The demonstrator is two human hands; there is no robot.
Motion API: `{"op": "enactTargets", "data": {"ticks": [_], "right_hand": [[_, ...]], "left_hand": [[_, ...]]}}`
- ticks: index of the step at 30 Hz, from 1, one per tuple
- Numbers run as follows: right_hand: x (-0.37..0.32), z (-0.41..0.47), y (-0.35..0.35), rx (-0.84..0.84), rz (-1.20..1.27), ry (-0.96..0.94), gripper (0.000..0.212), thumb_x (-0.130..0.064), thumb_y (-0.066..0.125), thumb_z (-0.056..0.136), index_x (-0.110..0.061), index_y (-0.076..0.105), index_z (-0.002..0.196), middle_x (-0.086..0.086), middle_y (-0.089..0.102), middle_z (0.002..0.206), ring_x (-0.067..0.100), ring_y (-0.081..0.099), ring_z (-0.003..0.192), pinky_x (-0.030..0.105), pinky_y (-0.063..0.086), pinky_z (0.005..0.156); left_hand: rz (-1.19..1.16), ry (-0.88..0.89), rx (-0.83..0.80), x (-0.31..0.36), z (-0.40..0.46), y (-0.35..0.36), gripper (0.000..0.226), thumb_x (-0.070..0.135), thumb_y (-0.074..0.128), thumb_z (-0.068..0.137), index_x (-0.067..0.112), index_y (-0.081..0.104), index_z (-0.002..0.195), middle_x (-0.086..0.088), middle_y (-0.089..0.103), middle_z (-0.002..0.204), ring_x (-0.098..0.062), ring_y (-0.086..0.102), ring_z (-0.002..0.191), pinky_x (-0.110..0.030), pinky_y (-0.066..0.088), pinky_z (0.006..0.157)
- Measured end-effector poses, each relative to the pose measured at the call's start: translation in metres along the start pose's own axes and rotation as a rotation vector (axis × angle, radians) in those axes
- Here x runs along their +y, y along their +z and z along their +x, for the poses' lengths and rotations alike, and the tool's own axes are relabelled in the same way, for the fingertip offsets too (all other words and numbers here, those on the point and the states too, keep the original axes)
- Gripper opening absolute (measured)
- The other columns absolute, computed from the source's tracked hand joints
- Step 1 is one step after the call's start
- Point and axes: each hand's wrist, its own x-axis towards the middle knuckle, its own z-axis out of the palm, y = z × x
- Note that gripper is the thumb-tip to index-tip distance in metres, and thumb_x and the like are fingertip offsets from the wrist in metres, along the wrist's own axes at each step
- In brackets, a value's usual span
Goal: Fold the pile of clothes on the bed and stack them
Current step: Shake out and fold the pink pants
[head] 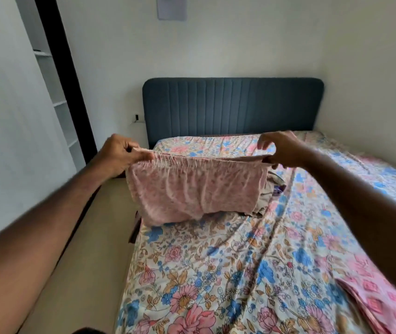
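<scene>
A pink printed garment with an elastic waistband (192, 186) hangs stretched between my hands above the bed (228, 273). My left hand (119, 154) grips the left end of the waistband. My right hand (281, 149) pinches the right end, some fingers lifted. The garment's lower edge touches the floral sheet. Behind it lies a small heap of clothes (271, 186), beige and purple, mostly hidden. A pink patterned cloth (380, 300) lies flat at the near right of the bed.
A dark blue padded headboard (233, 104) stands against the far wall. The floor (90, 249) runs along the bed's left side. White shelves (57, 92) and a dark door frame are at the left. A wall closes in the right side.
</scene>
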Motion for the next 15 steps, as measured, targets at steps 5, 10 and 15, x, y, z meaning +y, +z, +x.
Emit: {"op": "enactTargets", "data": {"ticks": [5, 10, 15], "right_hand": [[-0.024, 0.014, -0.090, -0.062, 0.155, -0.129, 0.019, 0.001, 0.074, 0.087, -0.018, 0.072, 0.087, 0.007, 0.074, 0.077, 0.013, 0.065, 0.051, 0.024, 0.051, 0.047], [-0.034, 0.014, -0.120, -0.375, 0.408, -0.140, 0.024, 0.018, 0.061, 0.087, -0.004, 0.072, 0.090, 0.009, 0.065, 0.064, 0.010, 0.053, 0.050, 0.018, 0.042, 0.044], [-0.023, 0.038, -0.070, -0.224, 0.223, -0.016, 0.013, 0.000, 0.072, 0.089, -0.012, 0.074, 0.087, 0.002, 0.070, 0.066, 0.014, 0.059, 0.055, 0.020, 0.049, 0.047]], "left_hand": [[-0.168, 0.027, -0.047, 0.040, 0.018, -0.037, 0.033, 0.023, 0.084, 0.063, 0.013, 0.059, 0.044, 0.011, 0.042, 0.048, -0.003, 0.037, 0.045, -0.017, 0.032, 0.047], [-0.377, -0.107, -0.223, 0.038, 0.026, -0.070, 0.049, 0.039, 0.102, 0.038, 0.008, 0.074, 0.065, -0.004, 0.069, 0.069, -0.011, 0.067, 0.067, -0.018, 0.056, 0.063], [-0.056, -0.158, -0.098, 0.004, 0.034, -0.040, 0.045, 0.041, 0.090, 0.068, 0.008, 0.061, 0.064, -0.005, 0.050, 0.064, -0.017, 0.047, 0.061, -0.026, 0.038, 0.057]]}}
